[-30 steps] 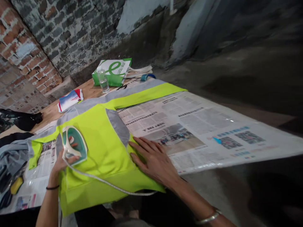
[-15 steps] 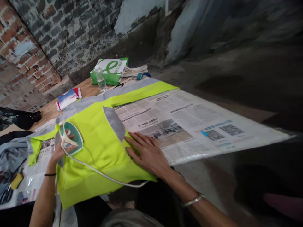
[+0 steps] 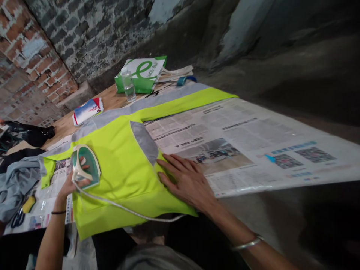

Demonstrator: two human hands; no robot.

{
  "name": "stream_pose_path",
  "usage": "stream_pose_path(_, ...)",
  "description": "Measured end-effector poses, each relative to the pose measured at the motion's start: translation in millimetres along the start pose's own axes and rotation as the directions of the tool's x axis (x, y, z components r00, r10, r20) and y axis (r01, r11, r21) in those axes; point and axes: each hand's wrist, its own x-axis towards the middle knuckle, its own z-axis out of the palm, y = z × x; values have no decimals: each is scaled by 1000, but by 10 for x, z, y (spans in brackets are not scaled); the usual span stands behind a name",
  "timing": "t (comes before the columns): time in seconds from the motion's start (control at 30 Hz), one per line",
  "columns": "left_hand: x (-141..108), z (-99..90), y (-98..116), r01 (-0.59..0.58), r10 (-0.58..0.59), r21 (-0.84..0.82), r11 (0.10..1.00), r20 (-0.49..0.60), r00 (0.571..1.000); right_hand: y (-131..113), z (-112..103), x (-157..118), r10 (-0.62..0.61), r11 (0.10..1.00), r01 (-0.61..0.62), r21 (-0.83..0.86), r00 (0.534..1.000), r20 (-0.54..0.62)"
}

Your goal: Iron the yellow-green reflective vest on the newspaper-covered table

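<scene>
A neon-yellow and grey long-sleeved top (image 3: pixel 118 157) lies spread over the newspaper-covered table, its lower hem hanging at the near edge. My left hand (image 3: pixel 69 183) is closed round the handle of a green and white clothes iron (image 3: pixel 91 165), which rests on the left part of the top. From the iron's heel a pale cord (image 3: pixel 120 208) runs across the hem to the right. My right hand (image 3: pixel 185 178) lies flat with fingers stretched out, pressing on the garment's right edge beside the grey side panel (image 3: pixel 144 142).
Newspaper under clear plastic (image 3: pixel 239 131) covers the table. Toward the back are a water bottle (image 3: pixel 128 88), a green-white bag (image 3: pixel 146 73), a blue tape roll (image 3: pixel 185 80) and a white, blue and red packet (image 3: pixel 87 111). Grey cloth (image 3: pixel 17 187) and scissors (image 3: pixel 18 217) lie left.
The view has shifted a little, so most things sit slightly further right. Both hands keep their places on the iron and the garment; the iron appears almost unmoved on the fabric.
</scene>
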Motion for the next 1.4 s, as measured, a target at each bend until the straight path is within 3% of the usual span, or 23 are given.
stream_pose_path(0.17,552,-99,-12,7,-7,0,1000,-48,999,0,16,7,-8,1000,8,-9,1000,-6)
stream_pose_path(0.27,685,-132,26,8,-7,14,1000,-45,999,-12,11,20,-4,1000,4,-7,1000,-4)
stream_pose_path(0.4,445,-139,42,19,-18,41,999,-15,1000,-33,-21,40,-3,1000,3,-13,1000,0)
stream_pose_path(0.63,-601,-104,72,-1,-7,103,995,75,997,-32,-51,29,9,1000,-9,2,1000,-3)
stream_pose_path(0.77,-901,1,126,-14,-7,179,984,116,993,-18,-57,14,-1,1000,1,8,1000,1)
stream_pose_path(0.93,-819,182,220,-109,75,235,966,150,986,-36,-90,34,24,1000,-24,4,999,26)
stream_pose_path(1.13,-626,406,359,-177,144,181,967,181,973,-41,-81,47,51,998,-52,31,998,45)
stream_pose_path(1.4,-404,505,293,-198,186,76,977,143,972,77,-153,-125,125,992,-125,-10,992,-14)
